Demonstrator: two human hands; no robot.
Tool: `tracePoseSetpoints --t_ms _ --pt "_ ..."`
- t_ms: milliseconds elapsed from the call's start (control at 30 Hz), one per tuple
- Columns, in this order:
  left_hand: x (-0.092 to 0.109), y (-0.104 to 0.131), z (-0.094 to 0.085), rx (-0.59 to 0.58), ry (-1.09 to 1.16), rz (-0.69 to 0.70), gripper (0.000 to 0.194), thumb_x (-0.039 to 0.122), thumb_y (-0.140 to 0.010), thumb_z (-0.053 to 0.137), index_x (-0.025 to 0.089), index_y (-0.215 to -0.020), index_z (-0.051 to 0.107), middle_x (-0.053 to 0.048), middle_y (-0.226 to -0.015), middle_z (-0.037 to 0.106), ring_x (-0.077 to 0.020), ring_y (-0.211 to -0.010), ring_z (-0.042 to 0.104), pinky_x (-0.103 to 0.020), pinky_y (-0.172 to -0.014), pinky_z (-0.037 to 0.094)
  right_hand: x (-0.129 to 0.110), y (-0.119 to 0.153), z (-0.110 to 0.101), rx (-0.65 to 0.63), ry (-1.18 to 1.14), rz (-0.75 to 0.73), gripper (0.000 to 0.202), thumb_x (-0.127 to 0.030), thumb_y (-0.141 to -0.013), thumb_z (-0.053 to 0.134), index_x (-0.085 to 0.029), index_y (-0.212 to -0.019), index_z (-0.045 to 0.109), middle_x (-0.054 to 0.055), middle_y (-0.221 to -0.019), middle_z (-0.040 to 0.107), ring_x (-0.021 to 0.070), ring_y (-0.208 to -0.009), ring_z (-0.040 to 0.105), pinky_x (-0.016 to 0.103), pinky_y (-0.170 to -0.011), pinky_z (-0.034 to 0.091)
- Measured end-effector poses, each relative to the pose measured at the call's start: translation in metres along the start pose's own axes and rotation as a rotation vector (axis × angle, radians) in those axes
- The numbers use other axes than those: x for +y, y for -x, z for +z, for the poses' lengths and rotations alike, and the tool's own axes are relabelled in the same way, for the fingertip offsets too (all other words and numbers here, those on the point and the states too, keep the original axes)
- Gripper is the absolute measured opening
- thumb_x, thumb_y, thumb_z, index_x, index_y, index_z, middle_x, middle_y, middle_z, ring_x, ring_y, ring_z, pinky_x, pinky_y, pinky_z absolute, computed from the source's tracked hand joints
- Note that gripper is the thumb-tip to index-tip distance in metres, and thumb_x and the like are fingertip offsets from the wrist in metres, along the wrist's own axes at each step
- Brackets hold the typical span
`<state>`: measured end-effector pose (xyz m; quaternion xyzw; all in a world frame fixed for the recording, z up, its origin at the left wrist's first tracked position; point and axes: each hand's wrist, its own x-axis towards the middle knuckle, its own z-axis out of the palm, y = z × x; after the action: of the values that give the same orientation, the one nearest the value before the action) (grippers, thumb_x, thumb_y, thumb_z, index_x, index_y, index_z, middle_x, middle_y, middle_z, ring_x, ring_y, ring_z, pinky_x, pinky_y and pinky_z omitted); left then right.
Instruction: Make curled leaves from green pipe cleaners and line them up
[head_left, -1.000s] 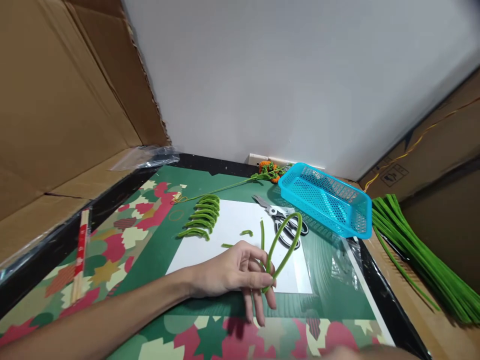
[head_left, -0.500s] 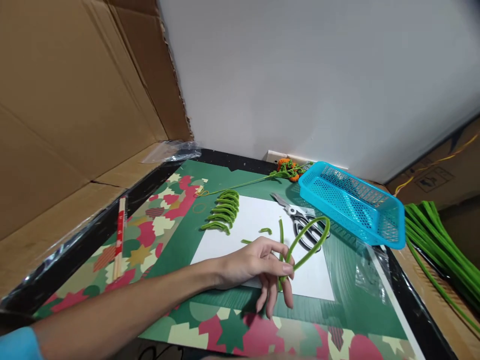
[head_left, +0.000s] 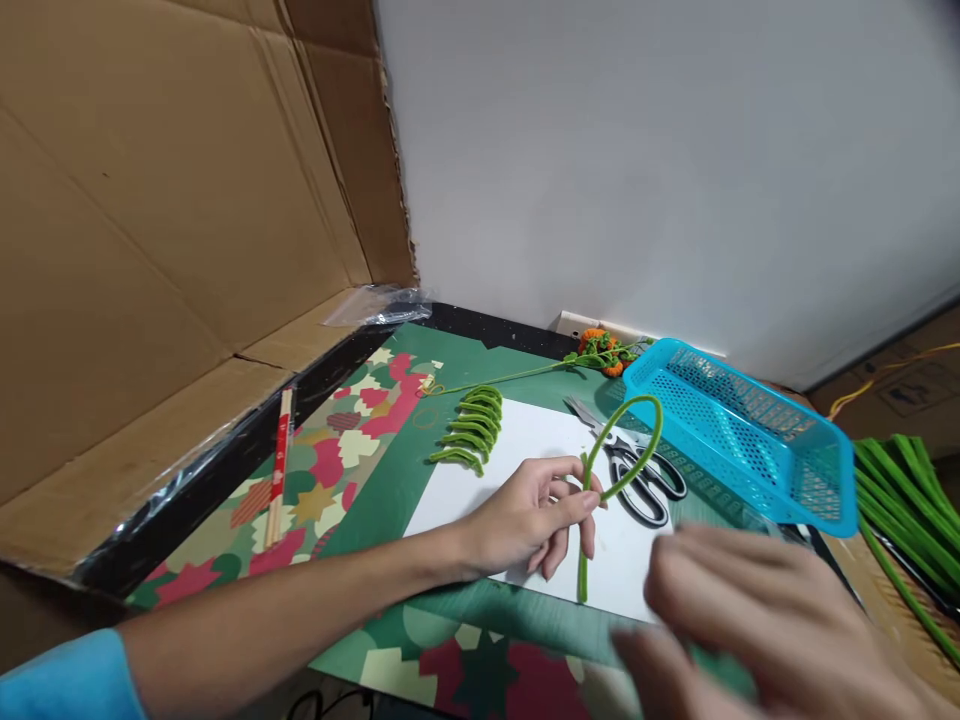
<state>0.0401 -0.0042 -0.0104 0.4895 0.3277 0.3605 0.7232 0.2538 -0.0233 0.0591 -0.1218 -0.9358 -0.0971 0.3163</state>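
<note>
Between its thumb and index finger, my left hand (head_left: pixel 551 510) pinches a green pipe cleaner (head_left: pixel 658 420) above a white sheet of paper (head_left: pixel 517 425). The pipe cleaner bends into a loop above the fingers, and a straight length hangs below them. My right hand (head_left: pixel 765 620) is close to the camera at lower right, smeared by motion; its fingertips are unclear. Scissors (head_left: pixel 626 450) with black and white handles lie just behind the loop. A row of several bent green pipe cleaner pieces (head_left: pixel 474 425) rests along the paper's left side.
A blue plastic basket (head_left: pixel 739 440) stands at the right, beside orange flowers (head_left: pixel 600 350) on a green stem. Further right lies a bundle of green pipe cleaners (head_left: pixel 911 510). Chopsticks in a red wrapper (head_left: pixel 280 465) lie left. Cardboard (head_left: pixel 187 200) walls the left side.
My right hand has come into view at lower right. My left hand has raised the looped pipe cleaner to a more upright position. The whole view has shifted slightly.
</note>
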Motion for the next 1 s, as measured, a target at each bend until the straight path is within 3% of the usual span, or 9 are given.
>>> tracePoseSetpoints --t_ms 100,200,333,500,633,733,833,933,1000 --pt "0.001 -0.002 -0.001 0.084 -0.015 0.045 0.036 0.053 -0.098 0.068 0.019 -0.099 0.057 0.002 -0.071 0.069 -0.0045 -0.034 0.048 -0.014 -0.032 0.035 0.042 -0.010 0.019 0.001 0.174 -0.013 0.022 -0.009 -0.100 0.053 -0.021 -0.085 0.063 0.001 -0.066 0.057 0.0167 -0.057 0.050 0.035 -0.053 0.036" --pt "0.000 -0.002 -0.003 0.166 -0.046 0.044 0.036 0.054 -0.101 0.064 0.019 -0.097 0.056 0.002 -0.071 0.067 -0.0036 -0.033 0.047 -0.012 -0.031 0.032 0.064 0.007 0.046 -0.072 0.306 0.003 0.019 -0.011 -0.102 0.053 -0.021 -0.091 0.065 0.002 -0.070 0.063 0.0175 -0.060 0.055 0.035 -0.055 0.040" --pt "-0.001 -0.004 -0.009 0.143 -0.076 -0.002 0.037 0.054 -0.101 0.064 0.018 -0.097 0.058 0.001 -0.073 0.068 -0.0022 -0.031 0.048 -0.009 -0.030 0.027 0.074 0.027 0.071 -0.097 0.254 0.113 0.021 -0.012 -0.101 0.049 -0.021 -0.088 0.063 0.002 -0.070 0.063 0.0169 -0.056 0.054 0.035 -0.051 0.039" --pt "-0.001 -0.008 -0.010 0.106 -0.015 -0.046 0.035 0.053 -0.101 0.064 0.020 -0.102 0.054 0.000 -0.074 0.070 -0.0068 -0.031 0.055 -0.012 -0.029 0.039 0.075 0.031 0.077 -0.054 0.202 0.228 0.023 -0.012 -0.099 0.046 -0.022 -0.082 0.058 0.000 -0.068 0.061 0.0145 -0.052 0.048 0.034 -0.053 0.034" --pt "0.004 -0.011 -0.006 0.124 -0.002 -0.099 0.035 0.051 -0.100 0.067 0.020 -0.110 0.053 -0.002 -0.079 0.073 -0.0095 -0.033 0.059 -0.015 -0.029 0.045 0.075 0.035 0.081 0.001 -0.036 0.456 0.023 -0.015 -0.098 0.048 -0.023 -0.077 0.052 -0.001 -0.067 0.060 0.0138 -0.053 0.045 0.033 -0.053 0.027" --pt "0.008 -0.012 -0.006 0.127 -0.016 -0.123 0.037 0.051 -0.099 0.068 0.019 -0.113 0.054 -0.007 -0.091 0.076 -0.0106 -0.037 0.063 -0.016 -0.030 0.047 0.075 0.038 0.083 0.050 -0.136 0.611 0.021 -0.018 -0.099 0.049 -0.024 -0.079 0.047 -0.002 -0.067 0.058 0.0126 -0.054 0.046 0.030 -0.054 0.029" --pt "0.010 -0.013 -0.008 0.129 -0.024 -0.135 0.040 0.051 -0.099 0.068 0.019 -0.118 0.054 -0.008 -0.095 0.076 -0.0122 -0.039 0.065 -0.017 -0.031 0.049 0.074 0.038 0.082 0.111 -0.356 0.773 0.009 -0.028 -0.105 0.050 -0.023 -0.098 0.052 -0.004 -0.073 0.060 0.0121 -0.056 0.050 0.028 -0.056 0.036" --pt "0.009 -0.013 -0.008 0.129 -0.035 -0.136 0.040 0.051 -0.099 0.068 0.020 -0.119 0.053 -0.008 -0.094 0.077 -0.0123 -0.040 0.065 -0.017 -0.032 0.049 0.073 0.035 0.081 0.175 -0.642 0.892 0.022 -0.043 -0.109 0.046 -0.025 -0.119 0.054 -0.005 -0.074 0.059 0.0138 -0.058 0.052 0.027 -0.058 0.039" --pt "0.007 -0.012 -0.008 0.107 -0.043 -0.137 0.039 0.051 -0.100 0.067 0.019 -0.118 0.054 -0.009 -0.091 0.077 -0.0118 -0.039 0.065 -0.016 -0.032 0.047 0.072 0.033 0.082 0.200 -0.669 0.929 0.025 -0.046 -0.109 0.046 -0.025 -0.116 0.058 -0.004 -0.073 0.059 0.0144 -0.061 0.052 0.027 -0.058 0.038"
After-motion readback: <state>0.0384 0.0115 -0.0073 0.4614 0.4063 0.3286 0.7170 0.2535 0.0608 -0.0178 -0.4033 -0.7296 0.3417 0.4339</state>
